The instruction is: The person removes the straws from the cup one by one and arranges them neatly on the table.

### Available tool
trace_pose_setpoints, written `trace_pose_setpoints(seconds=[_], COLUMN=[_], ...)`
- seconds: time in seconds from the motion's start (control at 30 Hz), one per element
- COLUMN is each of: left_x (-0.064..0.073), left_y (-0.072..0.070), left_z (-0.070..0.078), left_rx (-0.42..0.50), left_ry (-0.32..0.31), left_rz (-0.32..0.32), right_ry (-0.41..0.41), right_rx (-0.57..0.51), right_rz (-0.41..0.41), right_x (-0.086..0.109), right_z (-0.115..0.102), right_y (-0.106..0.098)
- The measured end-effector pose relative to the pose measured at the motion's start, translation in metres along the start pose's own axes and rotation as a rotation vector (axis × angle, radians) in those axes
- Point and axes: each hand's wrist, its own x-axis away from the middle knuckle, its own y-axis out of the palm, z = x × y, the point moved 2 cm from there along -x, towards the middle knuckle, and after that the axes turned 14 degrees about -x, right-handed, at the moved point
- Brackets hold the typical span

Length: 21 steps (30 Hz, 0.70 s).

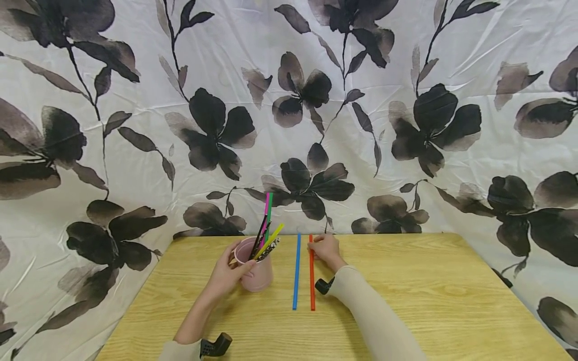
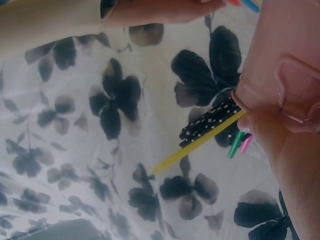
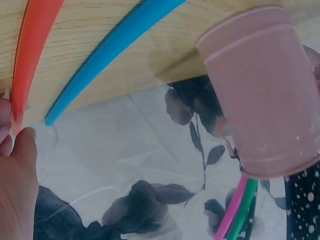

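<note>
My left hand (image 1: 226, 273) grips a pink cup (image 1: 258, 278) by its rim and side, with the thumb at the front. Several straws stick up out of it: a yellow straw (image 2: 192, 145), a green straw (image 2: 235, 146), a pink straw (image 2: 245, 145) and black-and-white patterned straws (image 2: 212, 119). To the right, a blue straw (image 1: 296, 273) and a red straw (image 1: 312, 286) lie side by side on the table, their lengths running away from me. My right hand (image 1: 328, 249) pinches the red straw near its far end.
The wood-grain table (image 1: 406, 291) extends beyond both arms. A white cloth with dark flowers (image 1: 302, 130) hangs behind its far edge and at both sides. Black wrist cameras (image 1: 217, 345) sit at the sleeves.
</note>
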Motion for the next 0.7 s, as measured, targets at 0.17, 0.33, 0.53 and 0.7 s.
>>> trace_pose_setpoints(seconds=[0.17,0.33,0.53,0.7], left_x=[0.0,-0.004,-0.004,-0.007], left_y=[0.001,0.004,0.005,0.004], left_z=[0.003,-0.011,-0.014,-0.017], left_rx=[0.014,0.004,-0.019,-0.031], left_ry=[-0.031,-0.032,-0.031,-0.023], left_rz=[-0.007,0.007,0.018,0.018], right_ry=[-0.002,-0.101,-0.153,-0.193], right_rx=[-0.105,-0.133,-0.21,-0.238], right_rz=[0.005,-0.008,-0.1,-0.228], right_x=[0.004,0.012,0.034,0.068], right_z=[-0.008,-0.029,-0.062,-0.1], right_y=[-0.002,0.001,0.007,0.008])
